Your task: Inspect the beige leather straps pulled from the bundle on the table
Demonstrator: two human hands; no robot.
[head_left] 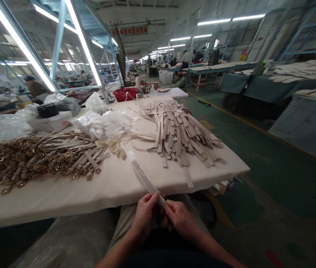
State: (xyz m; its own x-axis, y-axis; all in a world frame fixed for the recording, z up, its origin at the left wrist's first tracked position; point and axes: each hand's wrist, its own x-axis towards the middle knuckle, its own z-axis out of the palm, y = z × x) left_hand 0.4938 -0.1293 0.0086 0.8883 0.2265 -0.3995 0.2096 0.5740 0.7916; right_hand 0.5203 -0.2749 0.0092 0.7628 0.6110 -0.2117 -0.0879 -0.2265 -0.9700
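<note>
Both hands meet at the table's front edge, just above my lap. My left hand [146, 211] pinches a flat, pale grey strap [144, 178] near its lower end. Close beside it, my right hand [178, 216] grips the end of the same strap between thumb and fingers. The strap's far part rests on the cloth-covered table [116, 186], pointing up and left. Beyond my hands, to the right, a large bundle of similar straps [177, 130] is spread out. Straps with gold-coloured metal fittings [35, 160] lie heaped on the left.
Clear plastic bags [104, 121] and a white box [52, 122] sit behind the left heap. A red basket [125, 94] stands at the table's far end. Green floor [266, 175] runs along the right, with more loaded tables beyond. People work in the distance.
</note>
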